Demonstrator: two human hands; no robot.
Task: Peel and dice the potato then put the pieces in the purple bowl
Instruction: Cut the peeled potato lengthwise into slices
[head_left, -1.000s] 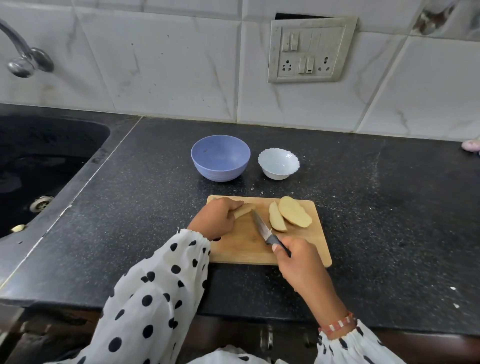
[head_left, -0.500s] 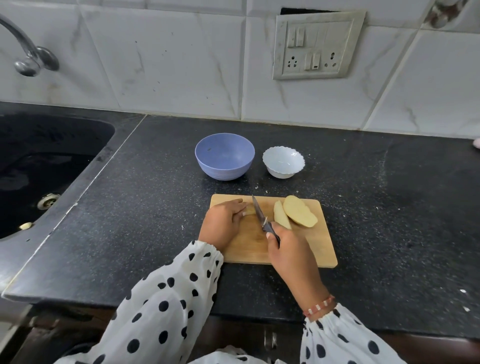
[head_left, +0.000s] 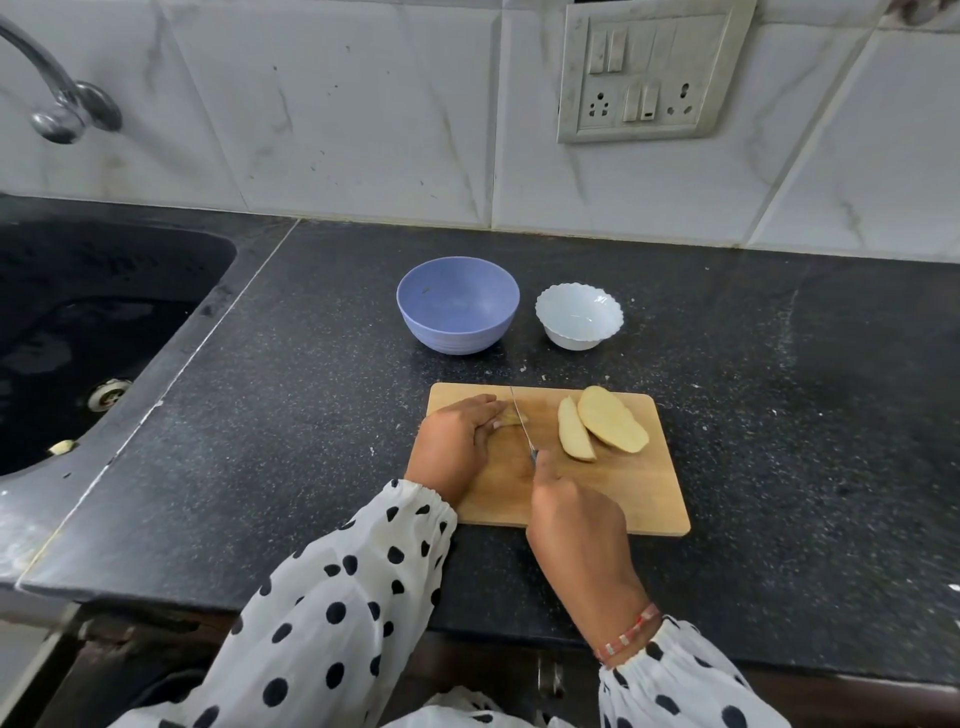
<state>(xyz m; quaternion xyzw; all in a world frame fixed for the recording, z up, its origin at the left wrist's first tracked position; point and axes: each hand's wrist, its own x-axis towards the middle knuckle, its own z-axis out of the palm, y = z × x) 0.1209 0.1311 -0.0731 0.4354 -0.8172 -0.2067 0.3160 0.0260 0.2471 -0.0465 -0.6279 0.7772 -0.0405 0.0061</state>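
On the wooden cutting board (head_left: 644, 499), my left hand (head_left: 454, 444) holds down a small peeled potato strip (head_left: 514, 418), mostly hidden under the fingers. My right hand (head_left: 576, 525) grips the knife (head_left: 522, 426), whose blade stands on edge across the strip's right end. Two larger peeled potato slices (head_left: 605, 428) lie overlapping on the board's right half. The purple bowl (head_left: 458, 304) stands behind the board, with nothing inside it.
A small white scalloped bowl (head_left: 579, 316) sits right of the purple one. A black sink (head_left: 78, 332) with a tap (head_left: 57, 98) lies at the left. The dark counter (head_left: 805, 415) runs to a tiled wall with a switch panel (head_left: 649, 73).
The knife swung from lying slanted on the board to standing upright over the strip under my left hand. My right hand moved forward and left. The slices stayed put.
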